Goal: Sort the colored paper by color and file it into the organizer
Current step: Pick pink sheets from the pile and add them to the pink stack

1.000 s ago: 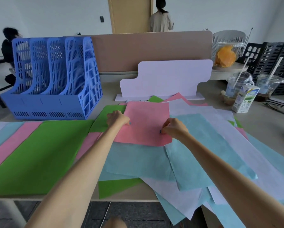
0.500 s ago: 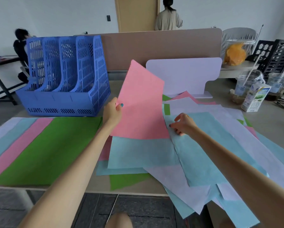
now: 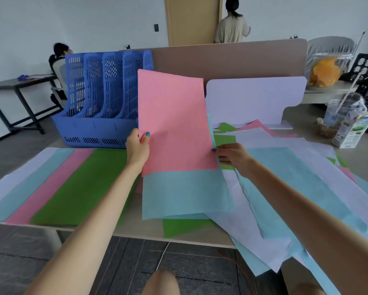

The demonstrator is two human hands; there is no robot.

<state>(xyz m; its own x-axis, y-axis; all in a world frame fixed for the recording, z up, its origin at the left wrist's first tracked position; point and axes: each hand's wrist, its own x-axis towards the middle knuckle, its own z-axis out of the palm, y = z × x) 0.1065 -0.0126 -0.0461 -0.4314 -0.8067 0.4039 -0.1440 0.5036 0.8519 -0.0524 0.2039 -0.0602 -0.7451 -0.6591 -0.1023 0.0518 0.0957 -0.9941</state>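
Holds pink sheet nearly upright over the table, higher than half a second ago, hiding the right end of the organizer. Pinches its left edge with left hand, thumb in front; right edge with right hand, earlier down on the pile. Fingers behind paper unseen.
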